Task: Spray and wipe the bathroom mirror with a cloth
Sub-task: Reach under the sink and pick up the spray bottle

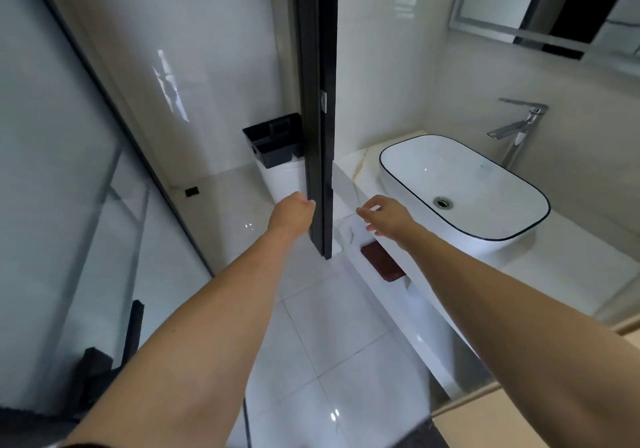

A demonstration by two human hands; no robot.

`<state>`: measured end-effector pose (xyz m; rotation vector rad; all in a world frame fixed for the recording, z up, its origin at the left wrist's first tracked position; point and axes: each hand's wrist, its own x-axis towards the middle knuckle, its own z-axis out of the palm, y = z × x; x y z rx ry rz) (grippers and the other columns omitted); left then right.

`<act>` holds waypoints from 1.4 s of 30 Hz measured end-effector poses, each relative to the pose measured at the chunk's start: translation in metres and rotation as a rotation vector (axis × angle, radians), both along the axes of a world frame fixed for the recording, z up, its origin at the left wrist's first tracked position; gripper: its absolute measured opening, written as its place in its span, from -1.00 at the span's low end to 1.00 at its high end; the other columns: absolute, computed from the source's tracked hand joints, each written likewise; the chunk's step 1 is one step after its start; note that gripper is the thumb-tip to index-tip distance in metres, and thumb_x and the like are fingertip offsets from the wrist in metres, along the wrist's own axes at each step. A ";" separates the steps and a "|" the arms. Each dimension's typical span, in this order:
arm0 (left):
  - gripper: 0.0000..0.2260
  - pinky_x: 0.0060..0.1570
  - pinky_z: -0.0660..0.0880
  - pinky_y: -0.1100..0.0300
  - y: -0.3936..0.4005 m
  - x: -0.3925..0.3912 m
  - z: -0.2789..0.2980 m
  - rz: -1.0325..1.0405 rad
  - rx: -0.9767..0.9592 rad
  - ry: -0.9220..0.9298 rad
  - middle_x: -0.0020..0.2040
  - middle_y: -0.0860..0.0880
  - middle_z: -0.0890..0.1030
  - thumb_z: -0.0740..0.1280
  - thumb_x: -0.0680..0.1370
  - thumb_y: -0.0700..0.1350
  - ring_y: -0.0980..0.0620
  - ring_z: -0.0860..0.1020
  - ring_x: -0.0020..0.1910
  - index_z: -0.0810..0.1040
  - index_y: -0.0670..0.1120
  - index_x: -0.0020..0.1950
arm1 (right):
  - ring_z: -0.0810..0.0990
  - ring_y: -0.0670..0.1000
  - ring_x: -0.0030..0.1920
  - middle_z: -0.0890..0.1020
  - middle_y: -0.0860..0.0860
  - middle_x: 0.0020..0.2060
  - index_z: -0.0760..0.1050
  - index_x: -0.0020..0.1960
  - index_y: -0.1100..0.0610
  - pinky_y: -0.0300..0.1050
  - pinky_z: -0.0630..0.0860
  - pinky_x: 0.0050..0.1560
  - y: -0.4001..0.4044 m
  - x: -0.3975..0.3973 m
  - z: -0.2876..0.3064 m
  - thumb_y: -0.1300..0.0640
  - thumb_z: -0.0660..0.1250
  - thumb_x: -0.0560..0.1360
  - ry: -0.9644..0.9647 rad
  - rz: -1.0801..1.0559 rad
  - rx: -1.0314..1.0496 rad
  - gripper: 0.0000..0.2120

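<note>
Reaching into the bathroom with left hand [294, 210] curled on the black door edge [320, 170], right hand [384, 217] loosely spread and empty; wall mirror [554, 4] upper right unsprayed, no spray bottle or cloth in view, task unstarted.

Black door edge [320, 118] stands upright between both hands, splitting the passage. Left lane bounded by glass partition [69, 170]; right lane narrowed by desk [353, 170] and basin [464, 184]. Floor [329, 326] open.
</note>
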<state>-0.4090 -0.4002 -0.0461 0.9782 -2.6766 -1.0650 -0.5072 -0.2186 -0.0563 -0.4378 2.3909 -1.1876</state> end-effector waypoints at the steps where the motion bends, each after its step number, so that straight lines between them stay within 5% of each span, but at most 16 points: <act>1: -0.84 -0.04 0.37 0.15 -0.005 -0.005 -0.002 -0.008 0.007 0.001 -0.18 0.00 0.44 0.14 0.65 -0.05 -0.08 0.44 -0.04 0.44 -0.11 0.03 | 0.69 0.12 0.02 0.69 0.13 -0.01 0.55 0.05 0.06 0.18 0.59 0.24 -0.005 -0.002 -0.001 -0.10 0.38 0.54 0.001 -0.009 -0.003 -0.76; 5: -0.88 -0.07 0.36 0.12 -0.019 -0.021 -0.013 -0.070 -0.015 -0.019 -0.27 0.02 0.37 0.14 0.65 -0.09 -0.09 0.39 -0.09 0.40 -0.10 -0.01 | 0.68 0.14 0.05 0.68 0.12 0.05 0.55 0.07 0.05 0.15 0.60 0.21 -0.021 -0.005 -0.008 -0.11 0.37 0.54 -0.001 -0.057 0.017 -0.75; 11: -0.75 -0.08 0.37 0.11 -0.032 -0.047 -0.038 -0.133 0.001 -0.073 -0.07 -0.12 0.50 0.13 0.65 -0.08 -0.15 0.46 -0.03 0.48 -0.23 0.06 | 0.66 0.17 0.11 0.67 0.10 0.08 0.56 0.04 0.03 0.18 0.59 0.23 -0.031 -0.018 -0.024 -0.21 0.34 0.41 -0.023 -0.095 0.034 -0.64; 16: -0.77 -0.19 0.32 0.09 -0.033 -0.089 -0.056 -0.189 0.006 -0.112 -0.13 -0.27 0.54 0.12 0.63 -0.11 -0.28 0.51 -0.05 0.35 -0.16 -0.19 | 0.67 0.15 0.09 0.67 0.10 0.08 0.55 0.04 0.02 0.16 0.59 0.23 -0.035 -0.047 -0.034 -0.16 0.36 0.48 -0.050 -0.145 0.024 -0.72; 21: -0.72 -0.08 0.42 0.07 -0.037 -0.157 -0.041 -0.242 0.014 -0.060 -0.07 -0.20 0.54 0.12 0.64 -0.11 -0.13 0.48 -0.09 0.50 -0.30 0.07 | 0.64 0.15 0.16 0.65 0.11 0.15 0.55 0.10 0.07 0.17 0.56 0.27 -0.051 -0.116 -0.018 -0.11 0.35 0.53 0.037 -0.174 -0.022 -0.72; 25: -0.77 -0.26 0.38 0.11 -0.046 -0.214 -0.025 -0.309 -0.016 -0.030 -0.20 -0.08 0.48 0.10 0.64 -0.09 -0.10 0.45 -0.13 0.43 -0.17 -0.12 | 0.65 0.16 0.16 0.68 0.13 0.12 0.56 0.09 0.06 0.17 0.56 0.26 -0.051 -0.173 -0.004 -0.11 0.35 0.53 0.068 -0.251 -0.050 -0.74; 29: -0.72 0.01 0.45 0.09 -0.042 -0.263 -0.015 -0.344 0.004 -0.007 0.07 -0.05 0.55 0.12 0.65 -0.02 -0.06 0.48 0.03 0.51 -0.15 0.18 | 0.65 0.14 0.16 0.68 0.08 0.10 0.54 0.04 0.00 0.17 0.56 0.27 -0.037 -0.208 0.000 -0.13 0.35 0.50 0.058 -0.326 -0.067 -0.77; 31: -0.68 -0.01 0.39 0.15 -0.032 -0.285 -0.013 -0.389 0.013 -0.001 0.17 -0.07 0.57 0.12 0.65 0.00 -0.04 0.46 0.04 0.49 -0.11 0.29 | 0.65 0.13 0.14 0.68 0.06 0.07 0.55 0.04 0.00 0.17 0.57 0.26 -0.025 -0.219 0.001 -0.13 0.35 0.50 0.039 -0.375 -0.076 -0.77; 42: -0.74 0.13 0.55 -0.02 0.087 -0.387 0.003 -0.800 0.176 0.092 0.14 -0.08 0.63 0.17 0.61 -0.03 -0.15 0.62 0.08 0.55 -0.09 0.19 | 0.71 0.09 0.00 0.67 0.01 -0.13 0.56 0.07 0.04 0.16 0.59 0.23 0.068 -0.236 0.019 -0.09 0.35 0.53 0.067 -0.820 -0.118 -0.78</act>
